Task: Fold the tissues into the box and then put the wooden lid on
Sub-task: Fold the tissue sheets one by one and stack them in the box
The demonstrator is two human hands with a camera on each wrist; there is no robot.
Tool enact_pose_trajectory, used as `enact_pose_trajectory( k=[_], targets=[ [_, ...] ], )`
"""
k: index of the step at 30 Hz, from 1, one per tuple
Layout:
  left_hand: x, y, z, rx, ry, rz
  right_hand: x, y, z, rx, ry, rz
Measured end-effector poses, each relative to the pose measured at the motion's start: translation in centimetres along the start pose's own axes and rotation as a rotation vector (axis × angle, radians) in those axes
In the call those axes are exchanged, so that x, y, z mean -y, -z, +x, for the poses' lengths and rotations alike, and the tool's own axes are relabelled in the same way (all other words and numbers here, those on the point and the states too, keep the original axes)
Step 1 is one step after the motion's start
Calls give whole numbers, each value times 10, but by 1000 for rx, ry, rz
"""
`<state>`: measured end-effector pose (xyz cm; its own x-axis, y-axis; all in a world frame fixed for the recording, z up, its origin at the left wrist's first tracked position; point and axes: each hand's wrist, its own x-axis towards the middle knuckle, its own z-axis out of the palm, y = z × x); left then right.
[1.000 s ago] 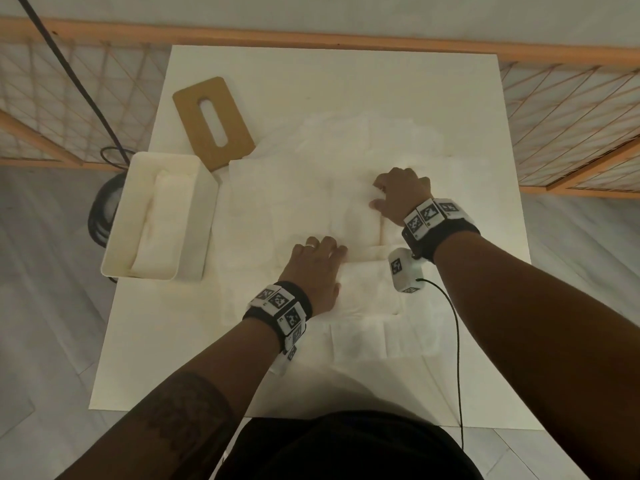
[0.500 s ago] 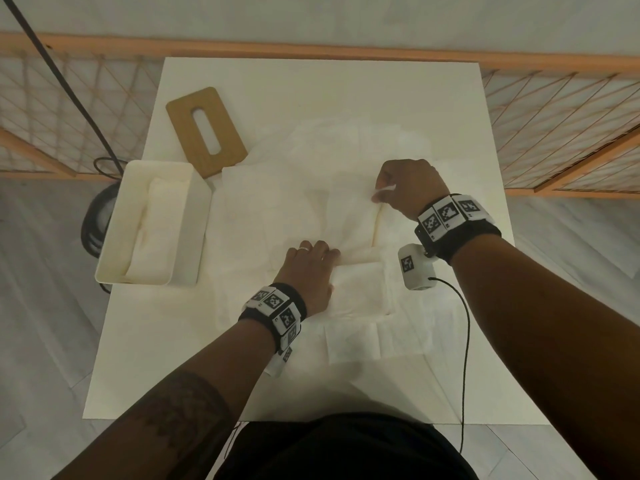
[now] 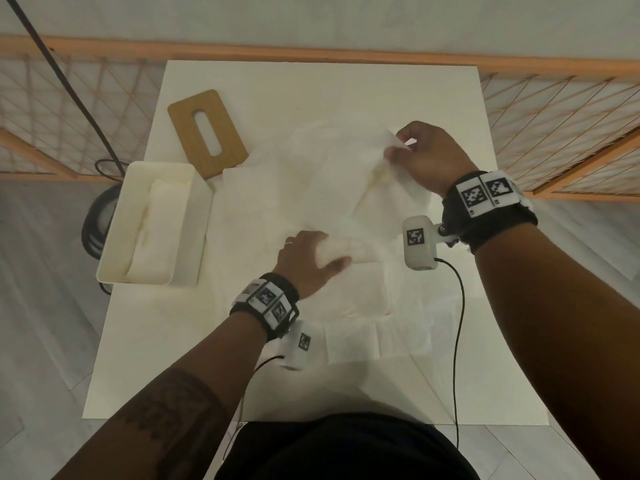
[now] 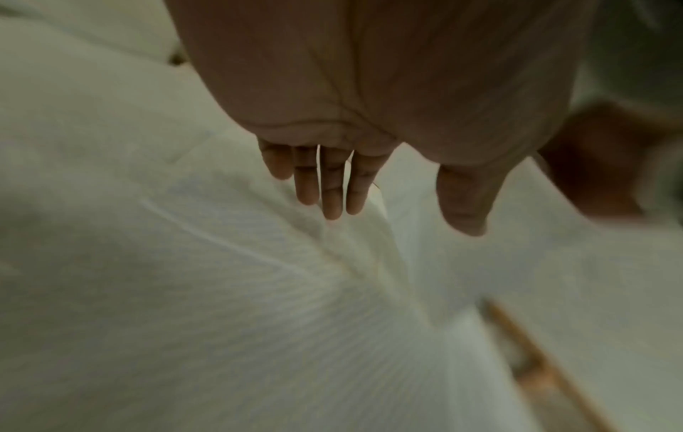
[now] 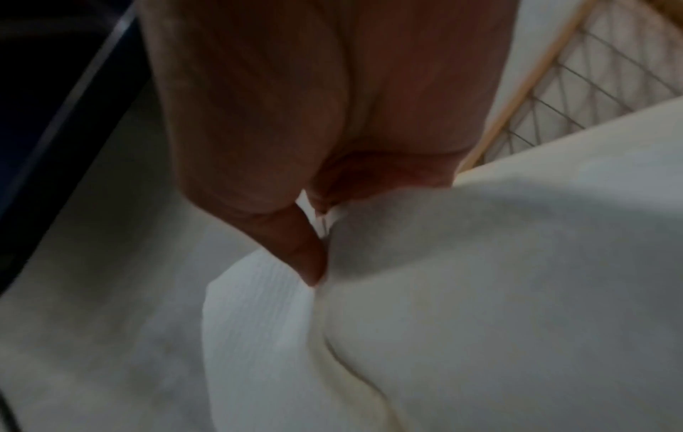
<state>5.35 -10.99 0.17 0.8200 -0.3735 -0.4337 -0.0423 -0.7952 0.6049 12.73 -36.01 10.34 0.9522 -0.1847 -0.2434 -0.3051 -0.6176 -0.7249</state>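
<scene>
A white tissue [image 3: 349,188] hangs lifted over the middle of the white table [image 3: 346,84]. My right hand [image 3: 393,150] pinches its far edge between thumb and curled fingers and holds it above the table; the right wrist view shows the thumb [image 5: 306,263] pressed on the sheet. My left hand [image 3: 322,251] touches the sheet's near end with straight fingers [image 4: 332,201], thumb apart, and the tissue drapes over the index side. The white box [image 3: 199,237] stands at the table's left edge with folded tissues [image 3: 156,230] inside. The wooden lid [image 3: 227,133] lies flat behind it.
Several more unfolded tissues [image 3: 363,341] cover the table's middle and near part. An orange lattice fence [image 3: 554,109] runs behind and beside the table. A black cable [image 3: 459,323] trails from my right wrist camera [image 3: 419,244] across the near right.
My right hand has lifted the tissue's edge off the table and carried it up and away. My left hand, which lay flat on the sheet, now has the tissue draped over it.
</scene>
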Motion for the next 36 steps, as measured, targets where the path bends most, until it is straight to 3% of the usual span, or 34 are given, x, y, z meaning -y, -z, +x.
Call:
enact_pose_trajectory(
  k=[4, 6, 10, 14, 18, 23, 26, 30, 36],
  targets=[
    [-10, 27, 9, 5, 150, -904, 1, 1, -9, 91, -79, 247],
    [-11, 36, 13, 19, 159, -1125, -3, -2, -14, 131, -101, 363],
    [-12, 40, 12, 1, 104, -1132, -12, -8, -26, 193, -170, 570],
    [-4, 42, 8, -74, 81, -1276, -25, -12, -33, 233, -219, 627],
    [8, 47, -1, -12, 50, -1232, -35, -17, -41, 274, -220, 716],
    [20, 58, -7, -90, 65, -1084, -43, -25, -45, 352, -199, 709],
    [27, 68, -9, -132, 85, -967, -46, -27, -47, 377, -178, 565],
    [29, 74, -15, -69, 54, -858, -49, -28, -51, 397, -167, 433],
    [35, 73, -15, -41, 67, -909, -56, -37, -53, 423, -211, 511]
  ],
)
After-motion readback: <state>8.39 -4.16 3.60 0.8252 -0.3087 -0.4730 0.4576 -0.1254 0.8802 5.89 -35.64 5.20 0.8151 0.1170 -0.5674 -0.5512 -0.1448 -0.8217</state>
